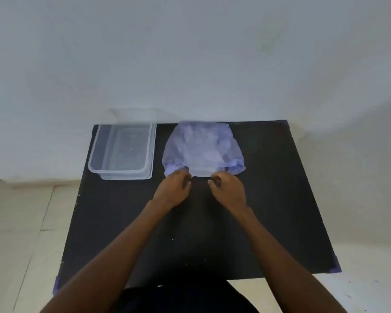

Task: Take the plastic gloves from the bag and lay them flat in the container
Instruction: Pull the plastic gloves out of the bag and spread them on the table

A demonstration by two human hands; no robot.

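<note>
Left grip: the left hand [173, 188], just left of the frame's centre, has its fingers curled shut on the near edge of the bag [203, 150], at the bag's lower left corner.
Right grip: the right hand [228, 188], just right of centre, is pinched closed on the same near edge, a little to the right of the other hand (a short strip of edge is stretched between them).
Bag: thin, see-through, bluish-purple plastic, lying on the worktop [280, 199] in the middle of the frame, its far edge at the worktop's back edge.
Gloves: pale, crumpled plastic gloves [207, 146] show through the bag's skin, inside it; how many there are cannot be told.
Container: a clear rectangular container [93, 163] sits at the upper left of the worktop, apart from the bag, with what looks like its lid under it.
Worktop: black, flat, with purple corner pieces at the near corners.
Surroundings: a pale wall [190, 53] fills the upper half; light floor tiles [20, 222] show at the lower left.
</note>
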